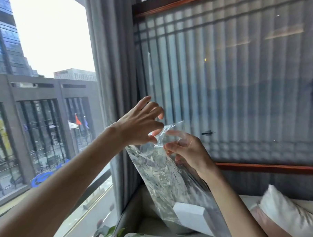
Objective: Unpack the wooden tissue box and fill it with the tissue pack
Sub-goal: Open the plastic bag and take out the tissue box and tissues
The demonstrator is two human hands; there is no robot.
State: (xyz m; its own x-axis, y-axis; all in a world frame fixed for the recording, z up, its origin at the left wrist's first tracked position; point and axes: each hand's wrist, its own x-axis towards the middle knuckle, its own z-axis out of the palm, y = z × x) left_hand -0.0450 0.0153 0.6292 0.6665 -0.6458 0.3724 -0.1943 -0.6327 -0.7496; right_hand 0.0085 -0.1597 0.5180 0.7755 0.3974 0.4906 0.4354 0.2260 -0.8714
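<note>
I hold a clear plastic bag (160,173) up in front of me, its lower end hanging toward a low surface. My right hand (186,151) pinches the bag's crumpled top edge. My left hand (140,126) is at the same top edge with thumb and fingers spread, fingertips touching the plastic. A white rectangular block (191,217), possibly foam packing or a tissue pack, lies below, seen partly through the bag. No wooden tissue box is visible.
A large window (44,105) on the left looks onto buildings and a street. Grey curtains (113,84) hang in the middle. A wood-framed patterned panel (231,79) fills the right. White cushions (285,214) lie lower right; plant leaves (107,235) sit at the bottom.
</note>
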